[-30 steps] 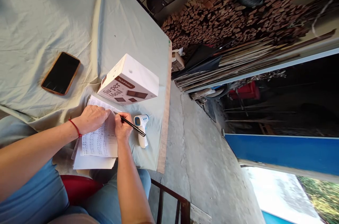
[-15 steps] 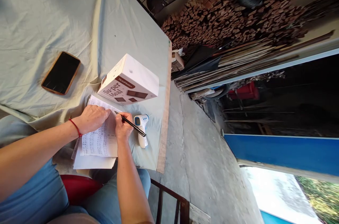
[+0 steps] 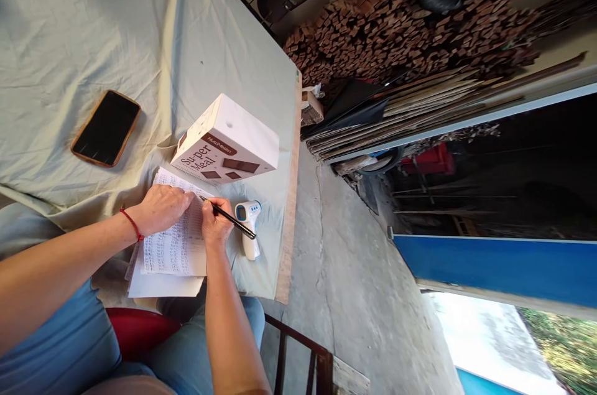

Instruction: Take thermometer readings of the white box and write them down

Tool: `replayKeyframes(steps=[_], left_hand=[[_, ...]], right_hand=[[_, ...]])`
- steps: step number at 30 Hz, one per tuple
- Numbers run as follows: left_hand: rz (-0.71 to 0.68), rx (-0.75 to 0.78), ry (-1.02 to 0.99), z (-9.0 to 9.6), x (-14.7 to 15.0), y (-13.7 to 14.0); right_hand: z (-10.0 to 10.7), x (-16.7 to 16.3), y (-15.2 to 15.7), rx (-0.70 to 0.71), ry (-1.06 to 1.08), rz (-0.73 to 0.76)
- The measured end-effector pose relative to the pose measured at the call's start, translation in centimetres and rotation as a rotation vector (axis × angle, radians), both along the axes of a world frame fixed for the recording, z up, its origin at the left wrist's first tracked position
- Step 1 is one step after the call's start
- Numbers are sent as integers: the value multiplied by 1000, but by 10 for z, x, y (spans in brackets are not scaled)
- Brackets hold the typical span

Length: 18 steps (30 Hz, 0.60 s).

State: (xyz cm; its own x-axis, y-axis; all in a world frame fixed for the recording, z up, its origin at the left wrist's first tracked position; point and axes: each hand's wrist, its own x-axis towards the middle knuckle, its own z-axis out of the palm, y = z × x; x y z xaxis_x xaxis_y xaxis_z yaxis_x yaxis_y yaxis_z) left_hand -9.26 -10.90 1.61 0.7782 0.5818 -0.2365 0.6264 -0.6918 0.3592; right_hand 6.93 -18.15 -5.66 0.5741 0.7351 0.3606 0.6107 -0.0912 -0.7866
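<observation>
- Two bare hands work over white, handwriting-covered paper sheets (image 3: 170, 256) on the cream-cloth-draped worktop (image 3: 242, 46) in the head view.
- Right hand (image 3: 217, 224): pinching a slim black pen (image 3: 233, 219), tip pointing to 10 o'clock over the sheets; contact is too small to tell.
- Left hand (image 3: 163, 208): at 10 o'clock from the right, flat and palm-down on the sheets, gripping nothing visible.
- At 1 o'clock from the sheets stands a white-and-brown cardboard box (image 3: 226, 140); a white-and-blue plastic thermometer gun (image 3: 250, 213) lies at 3 o'clock.
- Writing appears in hand; the next stroke would call for steady paper and a light pinch.
</observation>
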Motion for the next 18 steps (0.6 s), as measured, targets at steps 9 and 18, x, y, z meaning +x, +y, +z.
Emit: replayKeyframes(steps=[9, 18], left_hand=[[13, -8, -6, -1, 0, 0], [19, -2, -28, -6, 0, 1]], right_hand=[[-5, 3, -1, 0, -36, -26], [-6, 3, 0, 34, -8, -23]])
